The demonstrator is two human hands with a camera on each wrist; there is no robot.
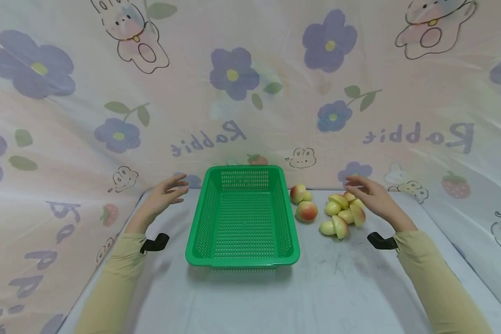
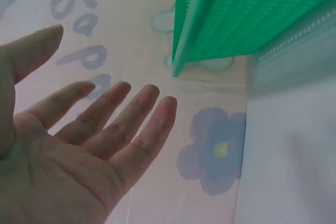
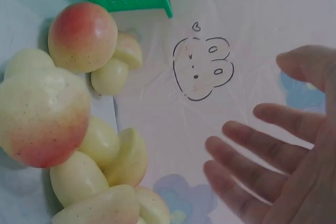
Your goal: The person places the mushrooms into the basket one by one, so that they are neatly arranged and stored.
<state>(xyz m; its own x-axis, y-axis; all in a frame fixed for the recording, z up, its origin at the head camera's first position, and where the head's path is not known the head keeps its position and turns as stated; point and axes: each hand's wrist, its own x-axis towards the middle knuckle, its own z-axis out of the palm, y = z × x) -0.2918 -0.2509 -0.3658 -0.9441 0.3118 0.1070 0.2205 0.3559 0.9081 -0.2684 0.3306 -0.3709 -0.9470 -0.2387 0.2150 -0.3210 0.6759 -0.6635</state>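
Observation:
A green plastic basket (image 1: pixel 243 261) with perforated walls stands in the middle of the table, its inside bare. To its right lie several mushroom-shaped pieces (image 1: pixel 340 227), pale yellow-green with reddish caps. One round red-and-yellow cap (image 1: pixel 306 211) sits close by the basket's right side. My left hand (image 1: pixel 160 199) hovers left of the basket, fingers extended and apart from it; its empty palm shows in the left wrist view. My right hand (image 1: pixel 375 197) is raised beside the mushroom-shaped pieces, overlapping the rearmost in the head view. In the right wrist view its fingers (image 3: pixel 247 174) are spread and hold nothing.
A white cloth covers the table (image 1: pixel 242 306). Behind and at the sides hangs a pale curtain (image 1: pixel 275 116) printed with flowers and rabbits, meeting the table's back edge just behind the basket. Dark wrist straps (image 1: pixel 155 243) with cameras sit on both sleeves.

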